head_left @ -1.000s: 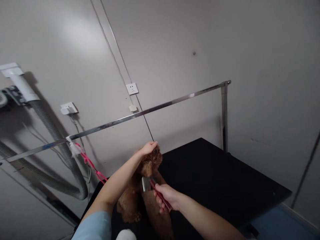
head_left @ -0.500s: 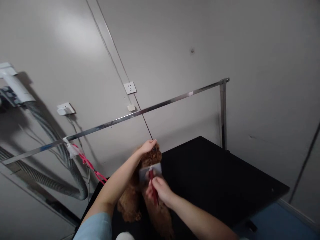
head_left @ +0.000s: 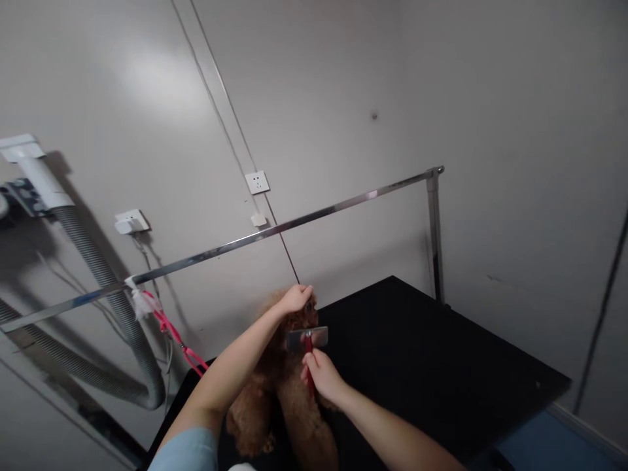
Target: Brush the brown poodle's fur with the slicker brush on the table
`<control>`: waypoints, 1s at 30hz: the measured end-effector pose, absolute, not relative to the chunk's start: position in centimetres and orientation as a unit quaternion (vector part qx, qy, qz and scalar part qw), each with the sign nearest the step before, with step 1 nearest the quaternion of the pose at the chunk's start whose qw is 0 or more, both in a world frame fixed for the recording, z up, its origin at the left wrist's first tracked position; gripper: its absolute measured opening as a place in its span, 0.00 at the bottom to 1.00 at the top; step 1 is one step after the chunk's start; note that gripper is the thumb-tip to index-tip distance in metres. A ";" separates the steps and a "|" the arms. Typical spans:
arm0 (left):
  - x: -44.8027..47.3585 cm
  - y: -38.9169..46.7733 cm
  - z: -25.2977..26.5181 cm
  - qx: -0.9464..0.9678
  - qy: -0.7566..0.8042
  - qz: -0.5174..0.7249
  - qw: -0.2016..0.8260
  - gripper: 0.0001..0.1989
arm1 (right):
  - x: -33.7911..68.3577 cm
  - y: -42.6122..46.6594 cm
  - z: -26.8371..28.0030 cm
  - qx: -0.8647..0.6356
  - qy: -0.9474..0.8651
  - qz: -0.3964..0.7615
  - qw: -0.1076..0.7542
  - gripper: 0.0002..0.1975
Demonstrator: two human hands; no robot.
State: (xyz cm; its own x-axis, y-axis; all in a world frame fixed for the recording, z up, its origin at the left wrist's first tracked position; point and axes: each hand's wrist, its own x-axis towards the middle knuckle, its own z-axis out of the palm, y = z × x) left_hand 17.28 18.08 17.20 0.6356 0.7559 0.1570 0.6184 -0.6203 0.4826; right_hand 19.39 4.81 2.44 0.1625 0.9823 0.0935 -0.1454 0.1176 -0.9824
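Note:
A curly brown dog (head_left: pixel 305 418) is on the black grooming table (head_left: pixel 422 360), its forelegs toward me. My left hand (head_left: pixel 296 298) is closed on the dog's head, covering part of its face. My right hand (head_left: pixel 321 376) is wrapped around the red handle of a slicker brush (head_left: pixel 308 337). The brush's flat metallic back faces me, and its head lies just under the dog's muzzle, by the chin and upper chest. The pin side is hidden, so I cannot tell how firmly it touches the fur.
A metal bar (head_left: pixel 324 210) crosses behind the dog, joined to an upright post (head_left: pixel 434 242). A pink leash (head_left: pixel 169 327) hangs from the bar at left. Beyond it curves a grey ribbed hose (head_left: pixel 93 252). Wall sockets (head_left: pixel 258 182) sit on the wall behind.
The brush has shifted slightly right relative to the dog, and its head now appears flatter. My left hand keeps its hold on the dog's head. The view has tilted a little.

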 end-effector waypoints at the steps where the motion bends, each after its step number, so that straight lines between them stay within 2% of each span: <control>1: 17.6 17.9 16.8 0.891 0.385 0.164 0.173 0.25 | 19.8 4.5 2.3 -0.487 -0.440 0.486 0.577 0.16; 3: 18.4 17.6 16.2 0.906 0.378 0.141 0.125 0.24 | 20.9 3.6 2.2 -0.504 -0.454 0.489 0.548 0.16; 7: 20.0 17.0 15.6 0.918 0.374 0.112 0.065 0.25 | 23.8 1.5 1.7 -0.559 -0.525 0.340 0.545 0.15; 8: 20.3 16.9 15.5 0.920 0.373 0.108 0.056 0.25 | 24.3 1.1 1.2 -0.578 -0.521 0.332 0.533 0.14; 11: 20.7 16.6 15.5 0.922 0.373 0.099 0.039 0.26 | 24.5 -0.1 -0.6 -0.597 -0.491 0.431 0.467 0.13; 13: 20.9 16.4 15.4 0.922 0.373 0.094 0.033 0.26 | 24.2 -0.5 -1.0 -0.555 -0.487 0.497 0.456 0.14; 18: 20.8 15.9 15.3 0.931 0.357 0.071 0.037 0.27 | 23.8 0.3 1.5 -0.493 -0.463 0.449 0.584 0.12; 24: 19.9 15.0 15.3 0.938 0.340 0.053 0.051 0.27 | 23.3 -0.9 2.0 -0.444 -0.448 0.611 0.478 0.13; 28: 19.5 14.8 15.3 0.942 0.326 0.049 0.070 0.28 | 23.4 -1.1 2.5 -0.455 -0.432 0.530 0.571 0.10; 30: 19.1 14.8 15.5 0.943 0.318 0.049 0.084 0.28 | 22.9 -1.0 1.7 -0.483 -0.427 0.540 0.540 0.10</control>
State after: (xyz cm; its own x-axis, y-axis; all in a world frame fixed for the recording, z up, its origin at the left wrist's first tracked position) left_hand 19.10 14.83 15.52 0.7928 0.6083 0.0384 0.5921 -0.7835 0.1886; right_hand 22.94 -1.04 1.69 0.0513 0.9969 -0.0603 -0.1711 -0.0507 -0.9839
